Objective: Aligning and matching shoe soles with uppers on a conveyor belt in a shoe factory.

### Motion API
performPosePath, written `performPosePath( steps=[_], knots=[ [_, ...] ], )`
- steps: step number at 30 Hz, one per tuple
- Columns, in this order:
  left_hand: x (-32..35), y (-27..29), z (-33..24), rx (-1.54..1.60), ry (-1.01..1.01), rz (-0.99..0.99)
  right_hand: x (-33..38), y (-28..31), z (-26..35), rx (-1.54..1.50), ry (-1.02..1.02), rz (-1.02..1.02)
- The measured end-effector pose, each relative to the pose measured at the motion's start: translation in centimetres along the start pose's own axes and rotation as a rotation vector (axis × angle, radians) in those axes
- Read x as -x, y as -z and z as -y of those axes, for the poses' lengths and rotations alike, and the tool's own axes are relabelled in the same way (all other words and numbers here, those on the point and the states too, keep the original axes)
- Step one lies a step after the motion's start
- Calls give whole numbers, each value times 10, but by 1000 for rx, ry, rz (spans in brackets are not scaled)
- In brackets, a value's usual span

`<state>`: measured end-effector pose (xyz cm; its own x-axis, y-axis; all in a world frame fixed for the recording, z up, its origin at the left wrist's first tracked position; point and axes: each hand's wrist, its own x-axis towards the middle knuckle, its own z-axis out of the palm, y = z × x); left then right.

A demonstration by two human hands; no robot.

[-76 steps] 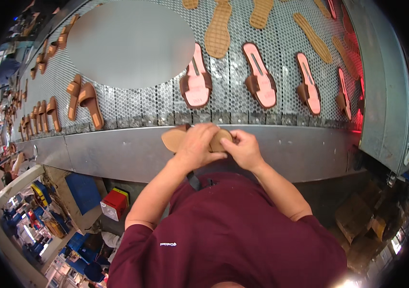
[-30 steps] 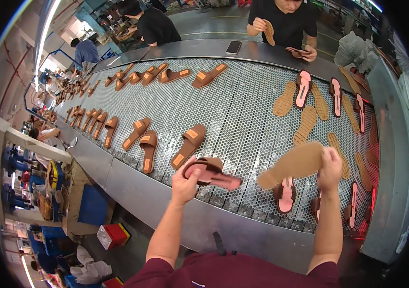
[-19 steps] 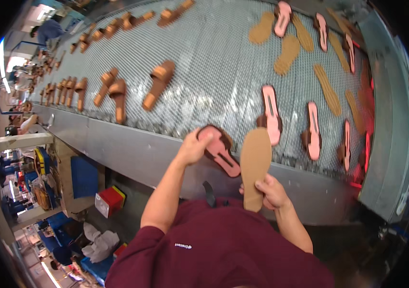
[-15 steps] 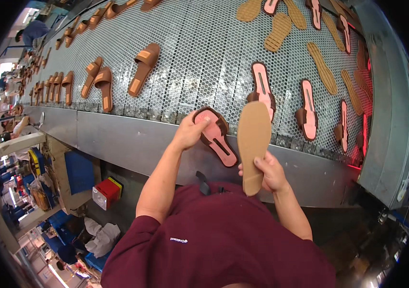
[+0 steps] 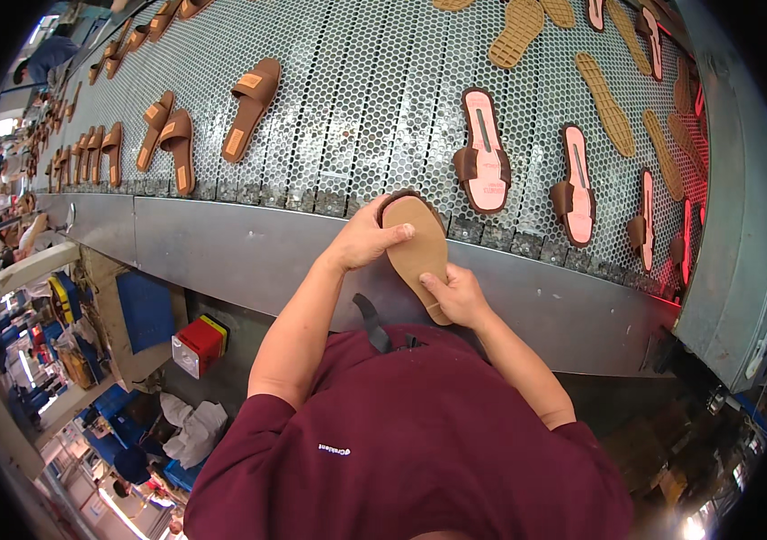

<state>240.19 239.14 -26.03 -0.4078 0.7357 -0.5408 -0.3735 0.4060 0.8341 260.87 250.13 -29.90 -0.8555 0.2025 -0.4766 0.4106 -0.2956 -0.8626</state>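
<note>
In front of me a tan shoe sole point(image 5: 417, 255) lies over the pink underside of a brown sandal upper point(image 5: 391, 203), whose dark rim shows around the toe end. My left hand point(image 5: 367, 238) grips both at the toe end, its thumb pressing on the sole. Lower down, my right hand point(image 5: 461, 295) pinches the sole near its heel, thumb on top. The sole covers most of the upper. Both hands are just over the metal edge point(image 5: 293, 256) of the conveyor.
On the perforated conveyor point(image 5: 347, 108) lie finished brown sandals point(image 5: 253, 108) at left. Upturned pink-bottomed uppers point(image 5: 484, 148) and loose tan soles point(image 5: 606, 103) lie at right, beside a grey machine housing point(image 5: 730, 216). A red lamp-like box point(image 5: 200, 346) stands below at left.
My right hand has brought the sole left onto the sandal upper. The left thumb now rests on the sole. Items on the conveyor appear slightly higher and further left in view.
</note>
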Motion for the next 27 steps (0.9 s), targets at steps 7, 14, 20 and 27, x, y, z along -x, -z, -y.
performPosePath(
  steps=[7, 14, 20, 27],
  knots=[
    [0, -9, -2, -63, 38, 5, 0, 5, -5, -26, -24, 29],
    [1, -23, 0, -28, 36, -37, 3, 13, -13, -56, -18, 38],
    [1, -36, 4, 48, 1, -82, 4, 18, -16, -70, -7, 43],
    [1, -49, 14, 97, 3, -168, 8, 27, -12, -45, -18, 63]
  ],
)
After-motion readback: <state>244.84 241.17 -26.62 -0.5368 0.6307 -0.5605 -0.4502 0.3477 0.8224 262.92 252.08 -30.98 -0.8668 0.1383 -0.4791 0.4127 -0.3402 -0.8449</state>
